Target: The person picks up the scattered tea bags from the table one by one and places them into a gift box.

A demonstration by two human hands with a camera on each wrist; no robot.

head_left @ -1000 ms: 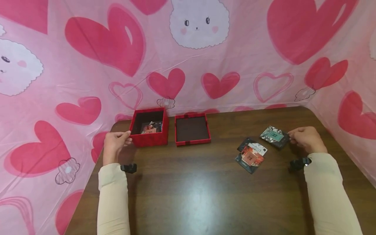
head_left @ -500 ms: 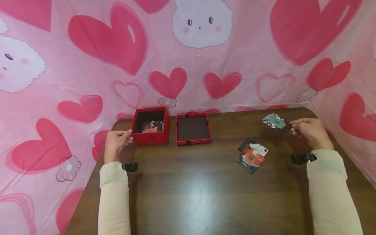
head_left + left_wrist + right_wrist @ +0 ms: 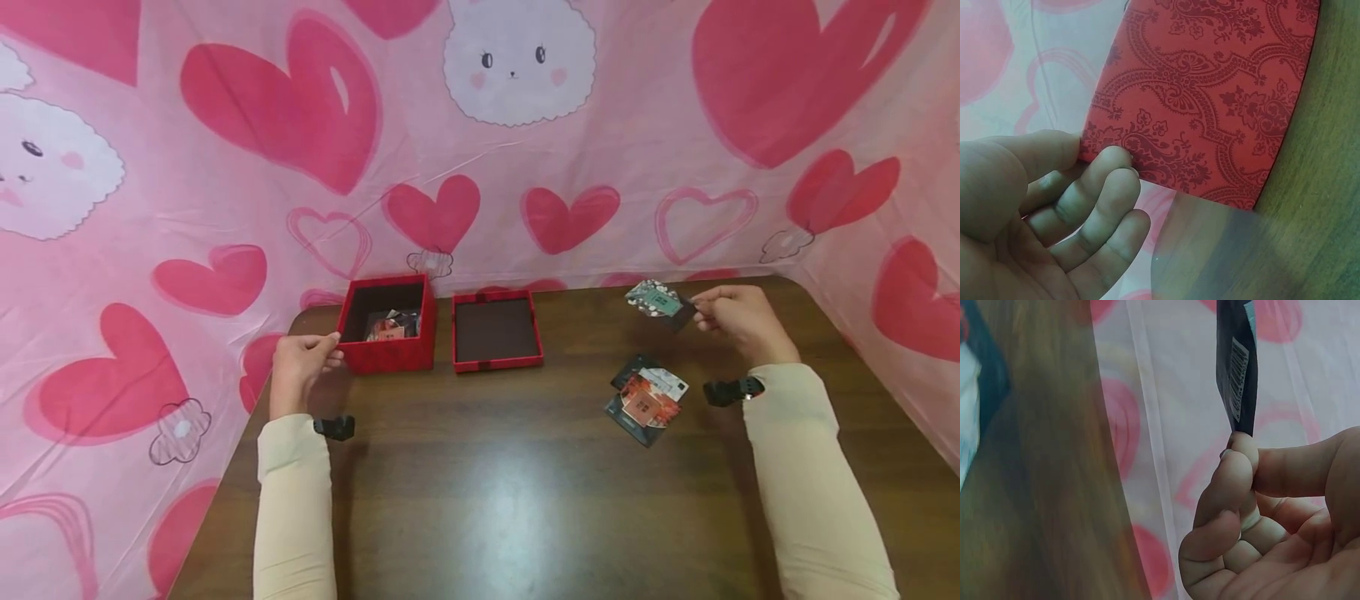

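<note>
My right hand [image 3: 742, 318] pinches a flat packet [image 3: 660, 302] by its dark corner, above the table's back right. A green label and white floral print mark its face; in the right wrist view a barcode shows on the dark packet [image 3: 1235, 375]. My left hand [image 3: 300, 367] pinches the near left corner of an open red box [image 3: 386, 357]. The left wrist view shows my thumb and fingertips at the corner of the patterned red box [image 3: 1197, 94]. Several packets [image 3: 392, 327] lie inside it, partly hidden by its walls.
To the box's right lies its red lid [image 3: 497, 329], dark inside facing up. A small pile of packets [image 3: 647, 400], orange, white and dark, rests on the brown wooden table [image 3: 480, 467]. A pink heart-printed cloth [image 3: 495, 150] hangs behind the table.
My right hand has lifted the green and white packet off the table and carried it up and to the left. My left hand stays at the box corner.
</note>
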